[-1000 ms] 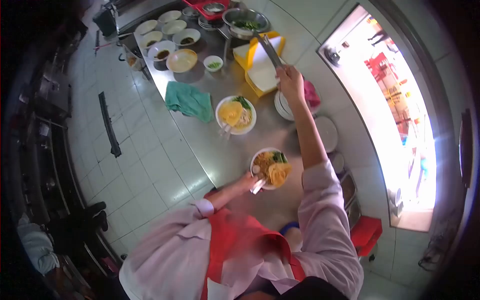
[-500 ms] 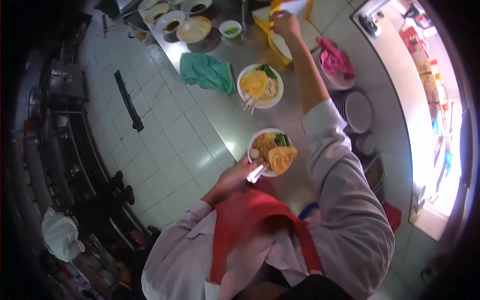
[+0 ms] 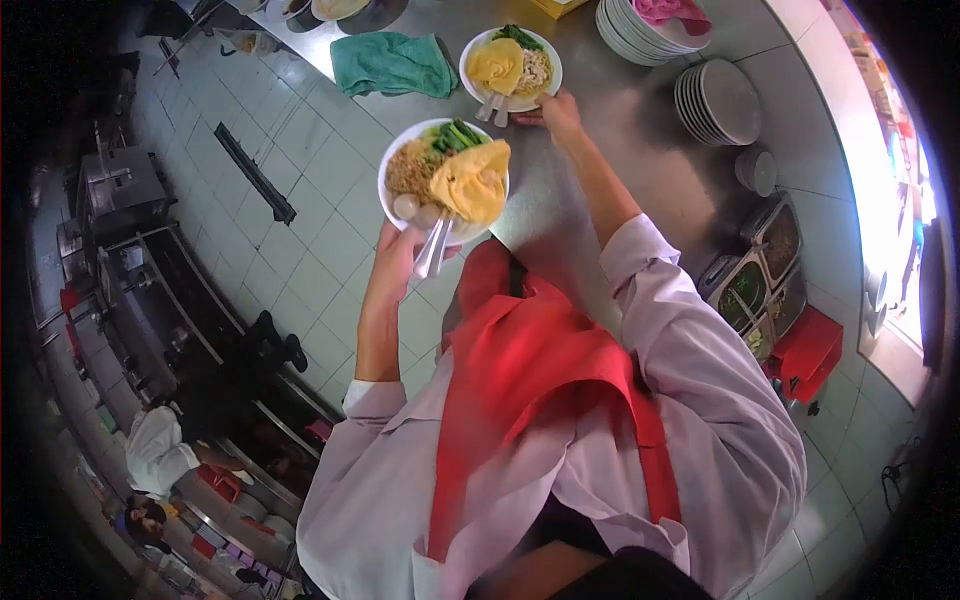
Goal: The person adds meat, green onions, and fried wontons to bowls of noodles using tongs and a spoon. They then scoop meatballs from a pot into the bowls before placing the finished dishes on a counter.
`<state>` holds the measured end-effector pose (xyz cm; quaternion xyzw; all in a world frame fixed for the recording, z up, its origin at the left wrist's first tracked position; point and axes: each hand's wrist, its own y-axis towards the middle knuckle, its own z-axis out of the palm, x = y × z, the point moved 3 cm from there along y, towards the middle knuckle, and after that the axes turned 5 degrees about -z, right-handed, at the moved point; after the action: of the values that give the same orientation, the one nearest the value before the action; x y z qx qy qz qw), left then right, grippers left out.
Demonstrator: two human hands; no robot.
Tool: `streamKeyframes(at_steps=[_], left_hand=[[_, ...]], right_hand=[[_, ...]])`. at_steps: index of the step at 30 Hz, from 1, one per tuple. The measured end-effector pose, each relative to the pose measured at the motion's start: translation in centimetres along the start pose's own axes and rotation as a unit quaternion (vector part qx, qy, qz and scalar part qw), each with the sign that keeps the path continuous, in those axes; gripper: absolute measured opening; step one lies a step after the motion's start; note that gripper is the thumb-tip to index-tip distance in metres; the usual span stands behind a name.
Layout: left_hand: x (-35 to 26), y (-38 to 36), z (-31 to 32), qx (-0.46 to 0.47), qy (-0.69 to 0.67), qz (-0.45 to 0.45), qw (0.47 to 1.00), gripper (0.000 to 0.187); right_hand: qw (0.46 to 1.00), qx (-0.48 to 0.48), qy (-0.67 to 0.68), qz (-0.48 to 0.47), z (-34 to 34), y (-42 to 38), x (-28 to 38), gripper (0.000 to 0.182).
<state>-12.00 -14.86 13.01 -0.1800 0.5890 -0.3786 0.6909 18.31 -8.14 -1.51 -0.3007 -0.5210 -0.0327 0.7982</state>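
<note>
My left hand [image 3: 395, 250] holds a white bowl [image 3: 441, 180] of noodles, greens, meatballs and a yellow wrapper, lifted off the steel counter [image 3: 620, 130]; a spoon and chopsticks stick out of it beside my thumb. My right hand [image 3: 558, 108] reaches forward and touches the rim of a second filled white bowl [image 3: 510, 68], which rests on the counter with utensils in it. A green cloth [image 3: 392, 64] lies just left of that bowl.
Stacks of white plates [image 3: 718, 100] stand at the right, one stack topped by a pink cloth [image 3: 672, 10]. Condiment tubs [image 3: 757, 280] and a red box [image 3: 810, 350] sit near the wall. Another person crouches at the lower left [image 3: 160, 450].
My left hand has lifted the near bowl off the counter toward me. My right hand has come back from the yellow box to the far bowl's rim. The view has tilted down.
</note>
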Motion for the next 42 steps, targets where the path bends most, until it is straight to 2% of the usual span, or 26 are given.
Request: streamKeyframes(at_steps=[2, 4, 7, 12, 13, 15, 17, 18, 19, 20, 23, 24, 25, 26, 27, 29, 30, 32, 33, 34, 35, 36, 40, 42], left_hand=[[-1.6, 0.3, 0.5, 0.024, 0.022, 0.025, 0.999, 0.044], [-3.2, 1.1, 1.3, 0.057, 0.06, 0.051, 0.995, 0.044], [-5.9, 1.9, 2.6, 0.102, 0.078, 0.062, 0.99, 0.045], [-8.5, 1.5, 2.0, 0.201, 0.063, 0.096, 0.973, 0.037], [-9.4, 0.9, 2.3, 0.219, 0.092, 0.098, 0.966, 0.036], [-10.5, 0.1, 1.6, 0.251, 0.125, 0.111, 0.954, 0.035], [-11.6, 1.0, 1.3, 0.3, 0.142, 0.083, 0.94, 0.034], [-11.9, 1.4, 1.2, 0.317, 0.141, 0.094, 0.933, 0.034], [-11.1, 6.2, 0.5, 0.353, 0.15, 0.084, 0.92, 0.033], [-11.1, 8.6, 0.7, 0.379, 0.153, 0.085, 0.909, 0.033], [-12.0, 10.2, 1.7, 0.429, 0.152, 0.044, 0.889, 0.04], [-12.2, 9.7, 1.5, 0.44, 0.152, 0.054, 0.883, 0.04], [-12.5, 9.0, 1.4, 0.455, 0.148, 0.068, 0.876, 0.041], [-12.8, 9.7, 3.0, 0.5, 0.147, 0.044, 0.853, 0.04], [-12.7, 10.3, 2.2, 0.523, 0.152, 0.016, 0.839, 0.039], [-12.6, 7.9, 0.3, 0.51, 0.17, 0.054, 0.842, 0.036], [-12.3, 7.7, -1.0, 0.526, 0.191, 0.063, 0.826, 0.035], [-11.5, 6.6, -5.6, 0.537, 0.198, 0.084, 0.816, 0.035], [-12.8, 13.5, 4.3, 0.527, 0.19, 0.067, 0.825, 0.034], [-13.0, 14.4, 4.4, 0.542, 0.188, 0.041, 0.818, 0.035], [-13.1, 13.2, 3.6, 0.559, 0.189, 0.012, 0.807, 0.036], [-13.3, 14.9, 6.7, 0.557, 0.19, 0.016, 0.808, 0.036], [-12.8, 14.9, 9.3, 0.569, 0.175, -0.015, 0.803, 0.038], [-12.4, 15.9, 9.7, 0.571, 0.162, -0.029, 0.804, 0.039]], right_hand=[[0.999, -0.019, -0.014, -0.024, -1.4, -0.4, 1.0, 0.033], [0.999, 0.007, 0.009, 0.035, -3.0, -4.1, 2.7, 0.033], [0.999, 0.019, -0.001, 0.034, -5.6, -9.2, 6.0, 0.036], [0.992, -0.042, -0.061, -0.104, -7.0, -21.4, 13.2, 0.032], [0.986, -0.067, -0.086, -0.126, -8.3, -23.2, 14.4, 0.034], [0.975, -0.12, -0.078, -0.167, -8.1, -28.5, 16.8, 0.025], [0.96, -0.162, -0.116, -0.196, -8.2, -31.4, 17.6, 0.034], [0.949, -0.195, -0.115, -0.22, -7.2, -32.8, 17.8, 0.032], [0.944, -0.214, -0.068, -0.242, -8.1, -30.1, 13.6, 0.025], [0.931, -0.259, -0.081, -0.242, -8.6, -28.0, 11.6, 0.026], [0.891, -0.363, -0.052, -0.27, -10.9, -28.0, 8.0, 0.031], [0.876, -0.392, -0.107, -0.26, -13.3, -27.3, 6.1, 0.03], [0.866, -0.411, -0.062, -0.279, -15.4, -26.3, 4.4, 0.029], [0.821, -0.459, -0.094, -0.325, -19.1, -26.6, 4.2, 0.028], [0.824, -0.469, -0.105, -0.299, -18.9, -27.4, 3.2, 0.027], [0.815, -0.5, -0.077, -0.283, -13.9, -31.5, 2.2, 0.027], [0.821, -0.486, -0.072, -0.292, -15.1, -31.3, 0.3, 0.024], [0.812, -0.472, -0.053, -0.34, -7.4, -36.0, -3.0, 0.016], [0.82, -0.486, -0.009, -0.302, -11.8, -29.5, 1.1, 0.015], [0.82, -0.467, 0.041, -0.33, -8.9, -30.2, 1.4, 0.016], [0.842, -0.438, 0.013, -0.314, -11.7, -30.3, 0.6, 0.019], [0.862, -0.407, 0.077, -0.292, -9.9, -29.8, 2.1, 0.02], [0.874, -0.384, 0.087, -0.285, -7.5, -30.8, 3.0, 0.025], [0.84, -0.513, -0.122, -0.124, -3.0, -32.8, 4.1, 0.035]])
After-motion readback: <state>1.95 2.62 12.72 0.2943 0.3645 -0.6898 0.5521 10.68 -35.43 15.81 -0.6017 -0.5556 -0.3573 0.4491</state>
